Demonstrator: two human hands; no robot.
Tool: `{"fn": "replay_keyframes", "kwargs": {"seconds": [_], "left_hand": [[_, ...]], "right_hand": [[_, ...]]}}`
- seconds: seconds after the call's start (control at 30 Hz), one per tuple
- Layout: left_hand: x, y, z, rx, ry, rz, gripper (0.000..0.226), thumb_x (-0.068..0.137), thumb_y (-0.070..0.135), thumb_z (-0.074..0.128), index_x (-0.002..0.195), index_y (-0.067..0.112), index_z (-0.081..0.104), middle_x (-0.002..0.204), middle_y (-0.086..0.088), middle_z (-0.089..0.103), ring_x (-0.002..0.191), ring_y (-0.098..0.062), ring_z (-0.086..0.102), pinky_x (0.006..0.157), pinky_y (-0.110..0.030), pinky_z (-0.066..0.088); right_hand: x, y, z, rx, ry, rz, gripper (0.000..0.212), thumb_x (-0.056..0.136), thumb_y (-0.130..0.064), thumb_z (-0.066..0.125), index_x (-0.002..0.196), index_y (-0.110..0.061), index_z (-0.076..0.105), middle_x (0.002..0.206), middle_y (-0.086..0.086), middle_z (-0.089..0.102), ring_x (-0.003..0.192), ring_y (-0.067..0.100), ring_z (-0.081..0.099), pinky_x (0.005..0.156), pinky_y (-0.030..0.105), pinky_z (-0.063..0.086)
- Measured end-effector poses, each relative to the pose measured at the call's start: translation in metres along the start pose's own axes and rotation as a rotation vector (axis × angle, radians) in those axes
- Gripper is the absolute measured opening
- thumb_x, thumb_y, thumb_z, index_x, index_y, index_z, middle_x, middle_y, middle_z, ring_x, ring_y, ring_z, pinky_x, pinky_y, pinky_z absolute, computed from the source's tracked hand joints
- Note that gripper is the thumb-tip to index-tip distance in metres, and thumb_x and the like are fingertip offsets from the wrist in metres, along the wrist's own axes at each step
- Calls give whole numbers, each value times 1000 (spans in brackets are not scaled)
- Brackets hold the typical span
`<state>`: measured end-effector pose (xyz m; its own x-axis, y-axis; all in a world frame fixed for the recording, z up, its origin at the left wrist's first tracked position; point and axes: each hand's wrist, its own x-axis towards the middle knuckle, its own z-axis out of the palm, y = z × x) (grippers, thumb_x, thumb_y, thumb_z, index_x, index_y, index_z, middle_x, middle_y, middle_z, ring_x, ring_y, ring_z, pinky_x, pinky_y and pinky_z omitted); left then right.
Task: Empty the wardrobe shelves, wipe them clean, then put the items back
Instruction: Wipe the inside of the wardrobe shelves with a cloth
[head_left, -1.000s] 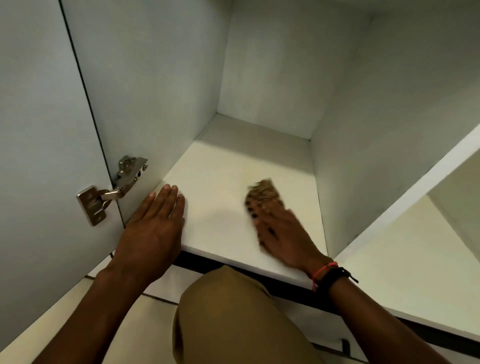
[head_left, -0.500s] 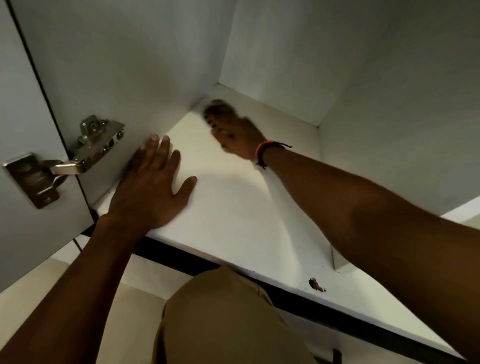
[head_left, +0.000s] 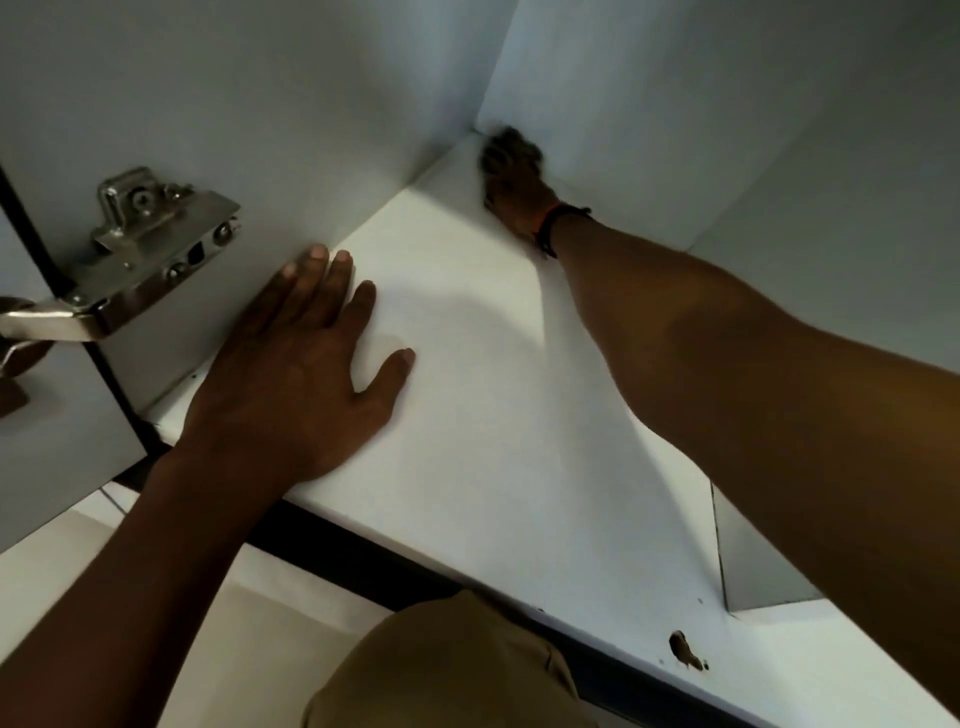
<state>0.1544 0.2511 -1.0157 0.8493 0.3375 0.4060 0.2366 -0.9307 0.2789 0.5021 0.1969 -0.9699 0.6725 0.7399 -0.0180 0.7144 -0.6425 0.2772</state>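
Note:
The white wardrobe shelf (head_left: 483, 426) fills the middle of the view and has nothing standing on it. My right hand (head_left: 511, 179) reaches deep into the back left corner and presses a brownish cloth (head_left: 511, 139) against the shelf; the cloth is blurred and mostly hidden under my fingers. My left hand (head_left: 301, 374) lies flat, fingers spread, on the shelf's front left part near the side wall.
A metal door hinge (head_left: 150, 249) is fixed to the left side wall, with the open door (head_left: 47, 457) beyond it. A vertical divider (head_left: 753, 566) bounds the compartment on the right. The shelf's front edge has a small chipped hole (head_left: 683, 649). My knee (head_left: 447, 670) is below.
My right hand with the cloth has swept from the shelf's front middle to the far back left corner. My head moved closer in. The left hand stayed flat on the shelf.

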Motion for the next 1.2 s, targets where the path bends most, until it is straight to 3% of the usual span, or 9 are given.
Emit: {"fn": "replay_keyframes", "kwargs": {"seconds": [0.23, 0.4, 0.53, 0.6, 0.7, 0.8, 1.0, 1.1, 1.2], "left_hand": [[-2, 2, 5, 13, 7, -11, 81, 88, 62, 21, 145, 9, 43, 156, -14, 31, 149, -26, 18, 117, -27, -3], [1, 0, 8, 9, 12, -10, 81, 88, 61, 22, 144, 7, 44, 156, -16, 31, 148, -27, 17, 116, -25, -6], [-1, 4, 1, -16, 43, 2, 69, 91, 51, 34, 133, 0, 55, 151, -20, 38, 144, -31, 29, 117, -37, 17], [-7, 5, -9, -42, 51, -31, 66, 93, 46, 33, 137, -1, 51, 148, -20, 42, 142, -32, 33, 116, -42, 26], [-23, 8, -27, -1, 15, 26, 64, 94, 40, 28, 141, 0, 46, 147, -23, 43, 139, -37, 38, 113, -48, 31], [-45, 7, -57, 77, 66, 151, 57, 95, 33, 31, 140, 2, 48, 153, -20, 34, 143, -33, 31, 114, -44, 25], [-74, -3, -105, 70, 136, 208, 57, 88, 13, 58, 143, 5, 45, 155, -12, 32, 144, -20, 22, 97, -40, 38], [-84, -6, -113, 116, 92, 207, 77, 70, -1, 76, 141, 4, 48, 152, -14, 38, 141, -24, 30, 90, -40, 47], [-89, -4, -128, 160, 168, 195, 64, 72, -9, 66, 135, 0, 54, 146, -19, 46, 128, -38, 46, 77, -48, 55]], "right_hand": [[-97, 110, 28, 157, -154, 668, 71, 98, -39, 8, 148, 12, 18, 157, 30, 14, 146, 45, 10, 120, 53, 5], [-77, 26, 12, 306, 20, 620, 58, 106, -26, 27, 152, 4, 10, 160, 26, 0, 147, 41, 2, 120, 49, 2], [-52, -95, 13, 281, 107, 188, 67, 90, -30, 30, 148, 3, 31, 155, 31, 21, 143, 51, 13, 118, 61, 5], [-73, -149, -5, 294, 221, 124, 68, 89, -34, 30, 145, 3, 36, 154, 30, 22, 146, 46, 11, 118, 56, -6], [-132, -149, -9, 355, 344, -89, 58, 90, -22, 38, 140, 8, 42, 151, 30, 32, 144, 43, 22, 121, 51, 8], [-197, -101, 24, 295, 451, 112, 60, 83, -15, 30, 130, 17, 49, 138, 40, 42, 131, 57, 37, 108, 61, 33], [-288, -55, 35, 352, 398, 817, 75, 81, -33, 20, 134, 14, 47, 137, 45, 38, 122, 66, 39, 102, 71, 27], [-260, -86, 21, 421, 392, 709, 82, 81, -38, 15, 145, 11, 31, 148, 39, 27, 136, 57, 27, 113, 63, 19], [-224, -134, 16, 378, 349, 357, 73, 79, -31, 29, 133, 14, 48, 137, 38, 45, 128, 55, 42, 108, 62, 32]]}}
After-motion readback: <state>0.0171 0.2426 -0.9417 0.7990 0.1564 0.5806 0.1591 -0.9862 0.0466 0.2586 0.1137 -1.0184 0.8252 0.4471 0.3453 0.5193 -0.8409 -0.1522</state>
